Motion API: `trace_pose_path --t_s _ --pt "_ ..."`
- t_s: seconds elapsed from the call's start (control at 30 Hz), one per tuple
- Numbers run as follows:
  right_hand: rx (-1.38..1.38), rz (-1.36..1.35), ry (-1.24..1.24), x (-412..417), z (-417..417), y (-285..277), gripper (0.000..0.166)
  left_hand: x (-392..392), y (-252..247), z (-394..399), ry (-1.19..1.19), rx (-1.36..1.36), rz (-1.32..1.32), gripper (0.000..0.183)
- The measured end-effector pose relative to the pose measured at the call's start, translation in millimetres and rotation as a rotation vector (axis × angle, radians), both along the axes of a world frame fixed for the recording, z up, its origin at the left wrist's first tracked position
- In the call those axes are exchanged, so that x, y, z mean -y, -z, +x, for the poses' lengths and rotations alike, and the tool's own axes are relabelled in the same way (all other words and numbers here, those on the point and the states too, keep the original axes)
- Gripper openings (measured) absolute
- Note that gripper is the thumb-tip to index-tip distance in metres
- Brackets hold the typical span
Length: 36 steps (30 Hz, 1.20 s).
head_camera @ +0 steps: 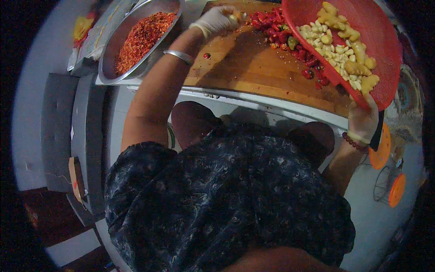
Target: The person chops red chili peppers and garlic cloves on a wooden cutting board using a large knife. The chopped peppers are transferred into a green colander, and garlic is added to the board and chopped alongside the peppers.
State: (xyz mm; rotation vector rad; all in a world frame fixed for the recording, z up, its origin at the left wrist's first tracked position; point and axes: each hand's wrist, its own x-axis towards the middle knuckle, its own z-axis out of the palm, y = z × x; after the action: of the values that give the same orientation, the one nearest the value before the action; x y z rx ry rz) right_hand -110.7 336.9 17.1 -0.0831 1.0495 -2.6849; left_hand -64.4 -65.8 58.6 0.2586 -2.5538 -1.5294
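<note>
My left hand [217,21], in a pale glove, reaches to the far side of a wooden cutting board [231,73]. Its fingers are curled by small pale bits; whether they pinch one is too blurred to tell. My right hand [363,117], also gloved, grips the near rim of a tilted red plastic basket [385,57]. Inside the basket lie peeled garlic cloves [328,47] and pieces of ginger root [358,68]. Cut red chillies [268,25] are heaped on the board along the basket's left edge.
Left of the board, an oval metal basin [105,73] holds chopped red chilli [146,39]. One loose chilli piece [207,55] lies near my left forearm. Orange round stools [397,190] stand on the floor at right. A grey padded seat [59,132] is at left.
</note>
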Motion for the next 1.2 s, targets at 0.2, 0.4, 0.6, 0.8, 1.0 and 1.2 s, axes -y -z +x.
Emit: trace_pose_path --t_s 0.2,0.4,0.6,0.8,1.0,1.2 --pt "0.027 -0.013 0.087 4 9 -8 0.042 -23 60 -3 -0.126 -0.167 -0.825 0.023" --pt "-0.089 0.013 0.049 28 18 -18 0.042 -42 37 6 -0.047 -0.069 -0.920 0.027" --pt "-0.038 -0.026 -0.051 40 21 -20 0.038 -36 36 11 0.073 -0.066 -0.824 0.037" --pt "-0.004 0.008 -0.038 41 23 -19 0.037 -26 7 23 0.174 -0.121 -0.703 0.035" --pt "-0.009 0.030 -0.081 38 21 -18 0.038 -30 -36 25 0.134 -0.335 -0.560 0.033" --pt "0.021 0.076 -0.012 40 26 -24 0.038 -111 -84 21 0.306 -0.606 -0.810 0.024"
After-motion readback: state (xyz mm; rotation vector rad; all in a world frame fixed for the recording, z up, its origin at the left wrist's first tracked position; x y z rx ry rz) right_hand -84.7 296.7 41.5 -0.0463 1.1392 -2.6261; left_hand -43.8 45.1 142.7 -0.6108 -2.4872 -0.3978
